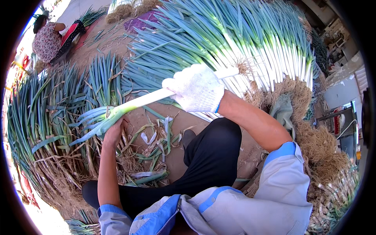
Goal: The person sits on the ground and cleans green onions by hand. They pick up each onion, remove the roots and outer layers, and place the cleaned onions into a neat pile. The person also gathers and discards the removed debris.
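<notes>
A long green onion (147, 99) with a white shank runs slantwise in front of me. My right hand (195, 88), in a white knitted glove, is closed around the shank near the root end. Its tuft of roots (242, 66) points to the upper right. My bare left hand (115, 131) grips the other end from below, where the shank splits into leaves; those leaves partly cover its fingers. Behind the gloved hand lies a broad pile of clean white-stemmed green onions (258, 50), roots toward me. Left of my bare hand, unpeeled green onions (50, 123) with dry outer leaves stand packed together.
Stripped leaves and skins (155, 144) litter the dirt floor (176, 161) beside my bent leg (211, 152). More root bundles (320, 147) lie at right, near a grey-green cloth (282, 111). A person (48, 41) crouches at upper left. Purple netting (141, 22) lies farther back.
</notes>
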### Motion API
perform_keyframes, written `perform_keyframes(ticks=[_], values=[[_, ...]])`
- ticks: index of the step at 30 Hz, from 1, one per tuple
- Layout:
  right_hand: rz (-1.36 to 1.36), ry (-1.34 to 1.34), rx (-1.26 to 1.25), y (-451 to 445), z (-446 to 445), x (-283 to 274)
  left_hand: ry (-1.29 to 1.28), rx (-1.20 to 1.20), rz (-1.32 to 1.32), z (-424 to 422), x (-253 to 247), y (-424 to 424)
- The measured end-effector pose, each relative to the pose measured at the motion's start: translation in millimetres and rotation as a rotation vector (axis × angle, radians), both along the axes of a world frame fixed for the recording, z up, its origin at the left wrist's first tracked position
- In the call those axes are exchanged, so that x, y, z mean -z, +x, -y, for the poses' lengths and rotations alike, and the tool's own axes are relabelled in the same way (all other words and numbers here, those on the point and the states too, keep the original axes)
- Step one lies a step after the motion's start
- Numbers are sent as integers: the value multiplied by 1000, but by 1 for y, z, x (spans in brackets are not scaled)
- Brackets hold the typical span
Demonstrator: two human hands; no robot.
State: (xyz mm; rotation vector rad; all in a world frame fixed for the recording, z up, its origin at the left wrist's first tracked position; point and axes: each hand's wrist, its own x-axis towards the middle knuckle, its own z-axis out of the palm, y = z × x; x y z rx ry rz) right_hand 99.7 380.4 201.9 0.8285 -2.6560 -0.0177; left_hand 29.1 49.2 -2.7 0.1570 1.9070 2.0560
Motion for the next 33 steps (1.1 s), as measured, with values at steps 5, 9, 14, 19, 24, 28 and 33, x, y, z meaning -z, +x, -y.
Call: perform_keyframes(ticks=[5,9,14,19,24,28,33], values=[[-43,-131,38,20,-61,7,-25,-237,121,21,28,-35],[-128,-182,89,-1,-94,-10,-190,-393,-63,77,-3,-134],[-410,-374,295,-42,-177,-68,-306,-225,-546,92,-205,-312],[-585,-389,676,-55,-277,-94,-407,-28,-536,-146,-262,-254],[-226,-172,1280,-63,-443,-3,-776,528,-367,-216,-117,-141],[90,-78,1519,-30,-492,107,-760,571,-8,-191,-13,-67],[88,-161,1534,-37,-489,141,-866,599,225,-154,24,-29]])
